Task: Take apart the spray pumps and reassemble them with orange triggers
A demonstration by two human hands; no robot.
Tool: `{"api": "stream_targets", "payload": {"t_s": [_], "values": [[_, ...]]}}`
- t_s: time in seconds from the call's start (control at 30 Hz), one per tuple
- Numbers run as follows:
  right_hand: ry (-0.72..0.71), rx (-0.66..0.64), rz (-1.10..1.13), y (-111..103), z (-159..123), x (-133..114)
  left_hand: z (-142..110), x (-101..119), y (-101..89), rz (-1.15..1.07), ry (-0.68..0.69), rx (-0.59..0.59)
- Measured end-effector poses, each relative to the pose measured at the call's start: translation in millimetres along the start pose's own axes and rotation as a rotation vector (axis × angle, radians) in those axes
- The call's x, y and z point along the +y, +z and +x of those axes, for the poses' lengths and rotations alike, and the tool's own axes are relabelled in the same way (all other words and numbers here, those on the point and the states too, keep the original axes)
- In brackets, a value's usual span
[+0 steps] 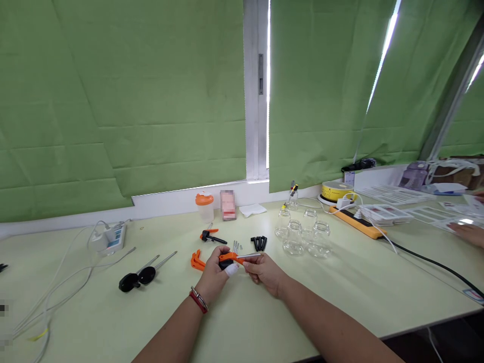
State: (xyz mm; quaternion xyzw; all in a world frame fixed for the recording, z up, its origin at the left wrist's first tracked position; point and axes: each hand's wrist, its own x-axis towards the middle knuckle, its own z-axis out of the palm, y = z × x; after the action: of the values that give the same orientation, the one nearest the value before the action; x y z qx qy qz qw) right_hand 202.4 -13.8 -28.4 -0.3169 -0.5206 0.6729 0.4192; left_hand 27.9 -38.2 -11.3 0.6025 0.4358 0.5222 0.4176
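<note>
My left hand (217, 270) is closed around a small orange and black tool (228, 259) with a metal rod (249, 256) sticking out to the right. A white bandage wraps one finger. My right hand (262, 272) pinches the tool at the rod's base. Both hands hover just above the pale green table (340, 287). Close by lie loose orange parts (197, 261), another orange and black piece (210, 236), several black pegs (259, 243) and a few thin metal pins (236, 246).
Two black-handled rods (138, 277) lie to the left, beyond them a power strip (111, 238) with white cables. Clear glass jars (302, 234) stand right of centre. An orange power strip (359, 222), flat trays (385, 213) and another person's hand (469, 233) are at the right.
</note>
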Motion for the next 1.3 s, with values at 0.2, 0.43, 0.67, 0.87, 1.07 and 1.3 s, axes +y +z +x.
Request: {"api": "stream_targets", "payload": {"t_s": [0.2, 0.43, 0.67, 0.87, 1.07, 1.3], "values": [[0.018, -0.045, -0.013, 2, -2, -3, 2, -1, -1.7, -0.095, -0.079, -0.005], [-0.022, -0.035, -0.084, 5, -1, 1, 0, 0, -0.6, -0.444, -0.187, -0.045], [-0.165, 0.175, -0.561, 1, 5, 7, 9, 1, -9.5, -0.478, -0.158, 0.178], [-0.441, 0.090, -1.267, 2, 13, 13, 13, 0, -18.1, -0.509, -0.125, 0.278], [-0.398, -0.018, -1.575, 6, 16, 13, 12, 1, -15.8, -0.530, -0.130, 0.274], [-0.425, -0.031, -1.599, 4, 18, 13, 12, 0, -13.2, -0.534, -0.151, 0.307]]}}
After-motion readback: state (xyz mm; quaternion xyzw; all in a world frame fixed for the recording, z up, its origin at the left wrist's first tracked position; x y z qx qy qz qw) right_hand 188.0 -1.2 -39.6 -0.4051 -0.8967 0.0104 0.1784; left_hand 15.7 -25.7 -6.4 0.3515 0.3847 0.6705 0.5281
